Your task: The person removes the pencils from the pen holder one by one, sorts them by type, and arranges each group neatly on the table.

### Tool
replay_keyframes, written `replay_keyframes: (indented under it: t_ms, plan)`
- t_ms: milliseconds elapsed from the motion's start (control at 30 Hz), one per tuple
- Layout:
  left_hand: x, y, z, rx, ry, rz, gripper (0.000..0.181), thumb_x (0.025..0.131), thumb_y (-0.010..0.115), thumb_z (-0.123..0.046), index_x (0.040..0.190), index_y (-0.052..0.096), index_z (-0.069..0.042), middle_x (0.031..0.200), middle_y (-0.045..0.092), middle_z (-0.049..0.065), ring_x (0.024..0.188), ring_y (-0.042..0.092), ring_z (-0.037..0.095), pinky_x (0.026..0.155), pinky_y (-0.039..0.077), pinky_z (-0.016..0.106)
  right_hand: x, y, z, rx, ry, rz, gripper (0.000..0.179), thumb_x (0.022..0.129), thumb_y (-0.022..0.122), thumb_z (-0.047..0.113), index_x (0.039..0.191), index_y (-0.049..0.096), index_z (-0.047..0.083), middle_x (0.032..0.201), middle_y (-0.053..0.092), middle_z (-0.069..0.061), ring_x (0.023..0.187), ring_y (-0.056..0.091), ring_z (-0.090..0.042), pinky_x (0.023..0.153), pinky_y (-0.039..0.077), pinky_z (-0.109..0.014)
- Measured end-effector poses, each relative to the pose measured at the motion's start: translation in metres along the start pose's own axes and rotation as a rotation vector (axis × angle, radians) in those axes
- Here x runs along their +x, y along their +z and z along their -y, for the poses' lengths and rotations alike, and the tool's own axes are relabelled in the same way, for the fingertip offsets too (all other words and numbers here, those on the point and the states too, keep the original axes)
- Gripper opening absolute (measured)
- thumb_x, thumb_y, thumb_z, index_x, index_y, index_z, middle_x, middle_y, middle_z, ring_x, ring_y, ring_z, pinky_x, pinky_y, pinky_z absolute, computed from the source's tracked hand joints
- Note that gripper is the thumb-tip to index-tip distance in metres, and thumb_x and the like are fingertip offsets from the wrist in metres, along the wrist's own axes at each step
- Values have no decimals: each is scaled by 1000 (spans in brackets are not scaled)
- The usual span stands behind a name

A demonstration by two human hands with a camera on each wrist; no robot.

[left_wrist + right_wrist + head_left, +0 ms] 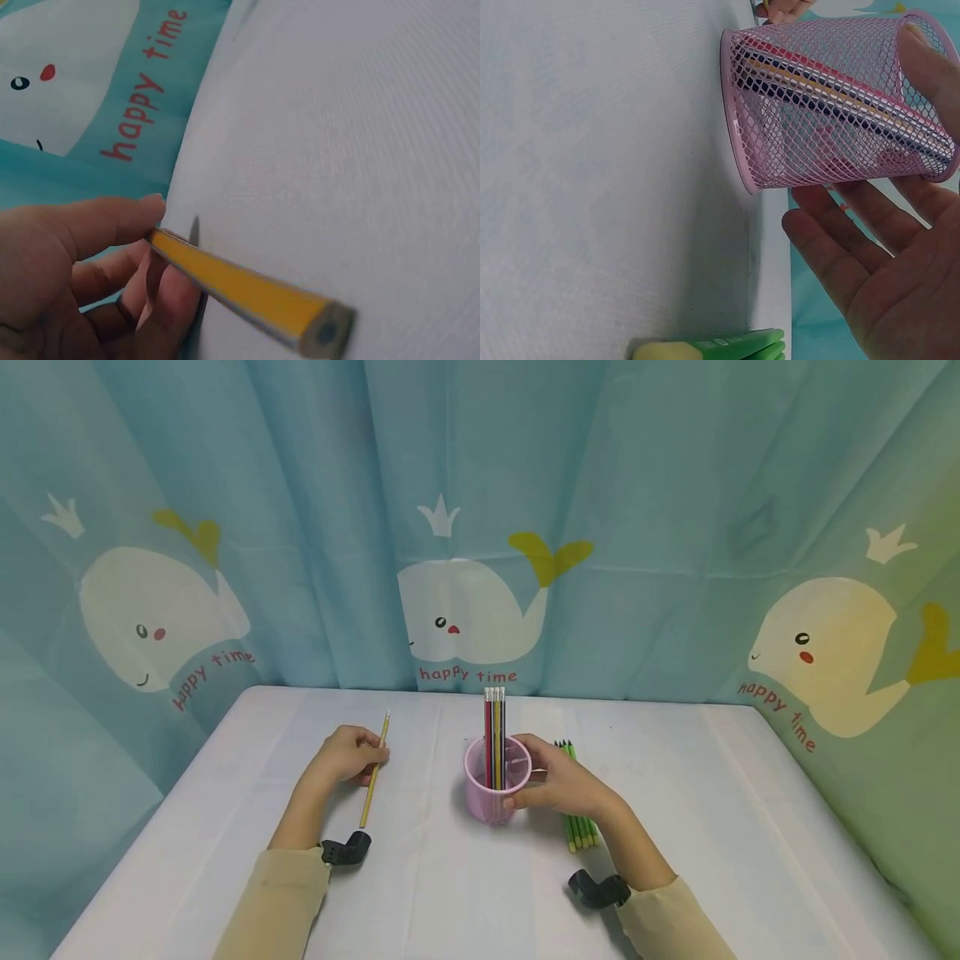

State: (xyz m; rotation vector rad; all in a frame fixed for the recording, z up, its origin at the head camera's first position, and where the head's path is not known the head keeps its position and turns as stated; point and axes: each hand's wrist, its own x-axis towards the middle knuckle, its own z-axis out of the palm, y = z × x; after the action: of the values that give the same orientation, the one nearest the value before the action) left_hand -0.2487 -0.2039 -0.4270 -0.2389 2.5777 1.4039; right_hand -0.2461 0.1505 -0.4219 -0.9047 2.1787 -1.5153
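Observation:
A yellow pencil [372, 787] is pinched between the thumb and fingers of my left hand [349, 755], on the left of the table. Its flat unsharpened end [328, 333] points toward the left wrist camera. My right hand [558, 779] holds the rim and side of a pink mesh pen cup [489, 808], thumb at the near side and fingers around the far side. Several pencils [495, 739], with red, yellow and dark stripes, stand in the cup and lean together. Through the mesh in the right wrist view, the pencils [840, 94] slant across the inside.
Several green pencils [581, 833] lie side by side on the white table [712, 827], partly under my right hand and forearm. A blue curtain [660, 635] with whale prints hangs along the table's back edge. Each wrist wears a black camera [600, 890].

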Motion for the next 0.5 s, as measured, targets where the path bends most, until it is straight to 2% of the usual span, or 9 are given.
replay_keyframes:
  t_ms: [233,367,500]
  plan:
    - [-2,-1,1,51,-27,-32,36,87,76,-14,114,60,3,73,61,6,50,58,11,52,55,25,0,0,0,0,2,4,75,75,87,13,140,49,11,134,58,-8,127,54,-28,109,47,-50]
    - [-1,0,2,72,-38,-44,43,85,78,-16,120,59,1,77,62,7,50,58,11,53,54,24,0,1,0,0,2,2,75,75,87,13,140,49,11,134,59,-8,127,55,-28,109,47,-50]
    - [-1,0,1,56,-29,-36,43,88,75,-18,123,57,1,81,64,8,50,58,10,53,56,25,0,0,0,6,0,3,74,76,86,13,140,48,11,134,59,-8,127,55,-28,109,47,-50]
